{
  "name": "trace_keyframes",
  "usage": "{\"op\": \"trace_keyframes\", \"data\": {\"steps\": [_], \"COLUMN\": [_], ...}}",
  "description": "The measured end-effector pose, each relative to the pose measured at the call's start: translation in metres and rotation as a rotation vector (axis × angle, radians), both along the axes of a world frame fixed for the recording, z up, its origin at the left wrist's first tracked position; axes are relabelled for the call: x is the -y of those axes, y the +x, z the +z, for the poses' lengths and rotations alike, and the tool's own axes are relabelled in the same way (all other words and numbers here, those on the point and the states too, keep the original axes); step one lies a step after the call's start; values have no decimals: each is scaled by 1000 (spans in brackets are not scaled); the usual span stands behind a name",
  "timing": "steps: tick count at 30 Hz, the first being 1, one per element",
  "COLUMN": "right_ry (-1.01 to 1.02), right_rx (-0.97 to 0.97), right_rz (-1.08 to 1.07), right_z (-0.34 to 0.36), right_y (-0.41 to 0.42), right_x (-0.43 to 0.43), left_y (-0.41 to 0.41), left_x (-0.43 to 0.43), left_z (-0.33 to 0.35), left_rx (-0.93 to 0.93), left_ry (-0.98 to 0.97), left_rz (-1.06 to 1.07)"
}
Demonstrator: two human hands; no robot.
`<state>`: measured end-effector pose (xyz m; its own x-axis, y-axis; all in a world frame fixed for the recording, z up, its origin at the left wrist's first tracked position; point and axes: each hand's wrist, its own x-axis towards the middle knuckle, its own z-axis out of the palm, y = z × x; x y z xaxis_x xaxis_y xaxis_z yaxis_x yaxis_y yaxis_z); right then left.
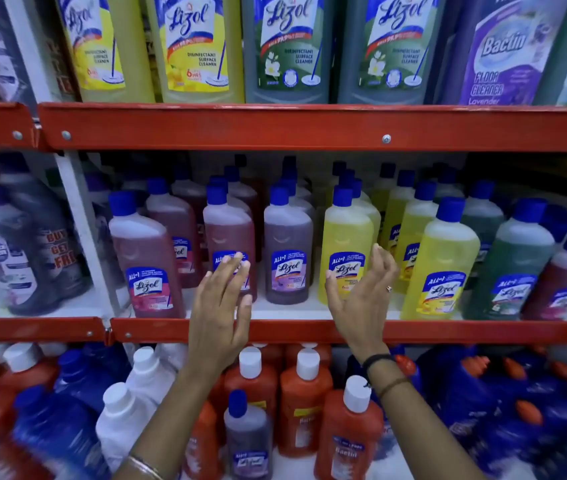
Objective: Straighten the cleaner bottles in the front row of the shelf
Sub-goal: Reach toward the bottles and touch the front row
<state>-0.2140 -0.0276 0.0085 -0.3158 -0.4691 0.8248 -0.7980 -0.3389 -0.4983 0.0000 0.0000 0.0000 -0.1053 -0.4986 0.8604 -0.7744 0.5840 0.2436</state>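
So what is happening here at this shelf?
A person is tidying the middle shelf of cleaner bottles. The left hand reaches in front of a pink bottle, and the right hand is open beside a yellow bottle. Neither hand grips anything. A purple bottle stands upright between them, while the end bottles look tilted.
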Motion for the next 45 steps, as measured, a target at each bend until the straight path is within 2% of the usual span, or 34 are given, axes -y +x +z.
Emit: {"op": "trace_keyframes", "data": {"steps": [4,9,14,27,39,43,45], "right_ry": [207,461,531,467,419,321,171], "right_rx": [85,73,41,33,27,70,71], "right_rz": [-37,-127,-186,-206,-209,-263,-266], "right_z": [-4,-2,2,-6,-11,-24,-29], "right_y": [4,7,2,-4,-8,1,13], "right_x": [16,34,41,11,-12,-20,-26], "left_y": [14,26,25,24,32,40,43], "left_x": [11,26,29,25,22,21,21], "left_z": [-26,-49,-54,-51,-53,-63,-68], "left_rx": [9,105,171,227,270,276,298], "left_ry": [153,307,333,391,401,387,385], "left_rz": [94,239,313,358,318,322,335]}}
